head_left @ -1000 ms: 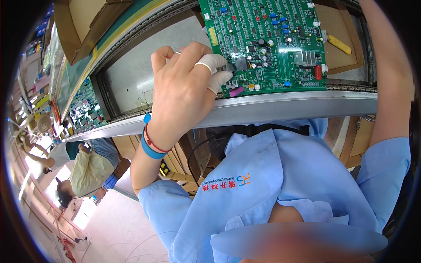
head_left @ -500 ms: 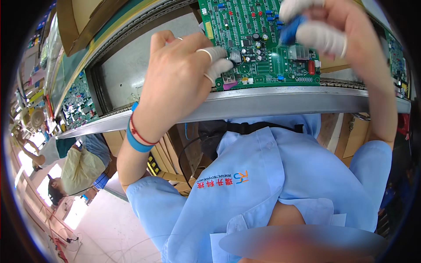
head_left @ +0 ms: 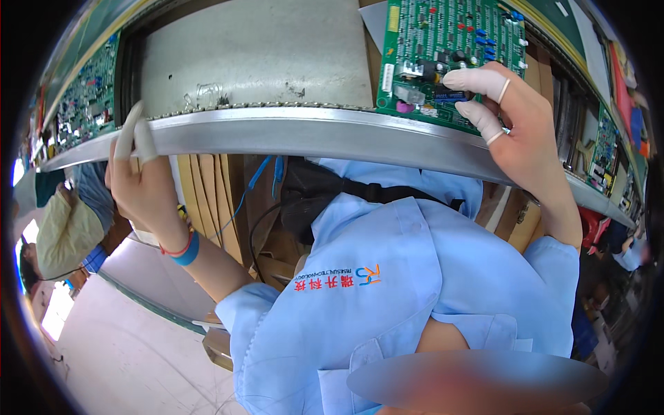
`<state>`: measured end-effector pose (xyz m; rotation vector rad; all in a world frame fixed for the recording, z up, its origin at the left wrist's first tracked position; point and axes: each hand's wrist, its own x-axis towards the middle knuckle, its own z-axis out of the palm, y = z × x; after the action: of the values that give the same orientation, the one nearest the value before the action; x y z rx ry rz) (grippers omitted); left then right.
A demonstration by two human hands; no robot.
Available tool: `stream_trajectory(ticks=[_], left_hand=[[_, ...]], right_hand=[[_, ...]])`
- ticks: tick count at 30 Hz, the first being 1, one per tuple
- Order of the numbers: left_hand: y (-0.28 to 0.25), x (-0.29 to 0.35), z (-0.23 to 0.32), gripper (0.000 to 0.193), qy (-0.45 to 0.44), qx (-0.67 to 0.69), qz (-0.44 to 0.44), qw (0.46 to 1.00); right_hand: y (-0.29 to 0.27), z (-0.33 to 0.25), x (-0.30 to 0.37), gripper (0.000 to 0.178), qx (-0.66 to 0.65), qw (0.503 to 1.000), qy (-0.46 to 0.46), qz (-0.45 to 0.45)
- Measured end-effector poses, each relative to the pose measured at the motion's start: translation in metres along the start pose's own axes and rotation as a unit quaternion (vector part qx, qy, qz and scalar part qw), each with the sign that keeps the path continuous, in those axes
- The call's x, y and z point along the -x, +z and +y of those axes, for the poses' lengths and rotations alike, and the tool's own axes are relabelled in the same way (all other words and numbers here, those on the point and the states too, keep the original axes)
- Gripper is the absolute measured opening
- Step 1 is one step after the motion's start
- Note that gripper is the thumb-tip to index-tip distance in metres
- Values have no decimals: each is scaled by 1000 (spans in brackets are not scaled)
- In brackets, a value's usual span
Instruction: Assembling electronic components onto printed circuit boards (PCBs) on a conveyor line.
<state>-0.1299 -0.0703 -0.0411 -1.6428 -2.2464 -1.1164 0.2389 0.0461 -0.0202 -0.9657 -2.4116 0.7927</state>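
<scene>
A green circuit board (head_left: 456,123), crowded with small parts, lies across the conveyor at the upper right. My right hand (head_left: 522,121) is over its near part, thumb and forefinger in white finger cots. Between those two fingertips sits a blue block-shaped component (head_left: 451,97), down at the board's surface; the fingers partly cover it. My left hand (head_left: 142,176) is away from this board, by the metal rail at the left. Its cot-covered fingers point upward, stretched out, with nothing seen in them. A purple part (head_left: 405,107) and a whitish connector (head_left: 409,94) stand near the board's front-left corner.
The silver rail (head_left: 297,131) runs between my body and the conveyor, with a chain along it. Another populated board (head_left: 90,90) lies at the left, a further one (head_left: 604,149) at the right. Cardboard (head_left: 204,197) and blue cables (head_left: 266,173) are below. Another person (head_left: 69,235) is at far left.
My right hand has brought the blue component down onto the board. My left hand has left the board and moved left to the rail. The view has shifted, so the board appears farther right.
</scene>
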Motion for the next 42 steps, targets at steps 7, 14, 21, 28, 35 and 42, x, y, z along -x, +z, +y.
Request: stream_trajectory(ticks=[7, 14, 21, 28, 35, 42], left_hand=[[-60, 95, -77, 20, -173, -188, 16, 967], [-58, 108, -93, 19, -227, -207, 5, 952], [-20, 35, -49, 16, -115, -60, 71, 989], [30, -40, 32, 22, 151, -43, -3, 988], [76, -14, 71, 14, 160, 31, -88, 983], [92, -6, 79, 16, 181, 39, -123, 975]], right_hand=[[16, 2, -4, 31, 192, 972, -132, 19], [14, 0, -6, 30, 265, 947, -179, 0], [-17, -1, -20, 35, 115, 993, -21, -17], [-16, 70, -158, 25, 344, 921, -165, 77], [20, 103, -214, 18, 467, 870, -92, 126], [-11, 99, -191, 13, 417, 902, -49, 98]])
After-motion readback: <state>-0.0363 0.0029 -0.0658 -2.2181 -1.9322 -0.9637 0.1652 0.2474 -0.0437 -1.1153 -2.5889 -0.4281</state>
